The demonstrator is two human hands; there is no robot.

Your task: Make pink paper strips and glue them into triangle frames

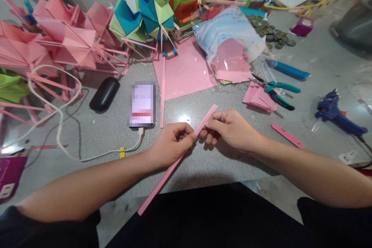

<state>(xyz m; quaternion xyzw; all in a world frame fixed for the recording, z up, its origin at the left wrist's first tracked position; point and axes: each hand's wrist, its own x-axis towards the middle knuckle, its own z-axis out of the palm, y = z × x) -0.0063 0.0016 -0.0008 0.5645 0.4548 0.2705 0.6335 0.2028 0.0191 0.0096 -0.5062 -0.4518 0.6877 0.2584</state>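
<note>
A long, narrow pink paper strip (pixel 161 183) runs diagonally over the table's front edge, its lower end above my lap. My left hand (pixel 173 144) pinches it near the middle between thumb and fingers. Closer to the upper end, my right hand (pixel 225 127) grips the same strip between thumb and forefinger, the other fingers curled below. The two hands are close together, with a short length of strip between them. Beyond my left hand, a second pink strip (pixel 163 97) lies on the table, partly over a pink paper sheet (pixel 186 73).
Pink folded-paper models (pixel 65 40) crowd the left, beside a phone (pixel 142 104) on a white cable and a black case (pixel 105 93). A plastic paper bag (pixel 229 31) lies behind. Pliers (pixel 280 95), a pink cutter (pixel 287 135) and a blue glue gun (pixel 340 114) are at right.
</note>
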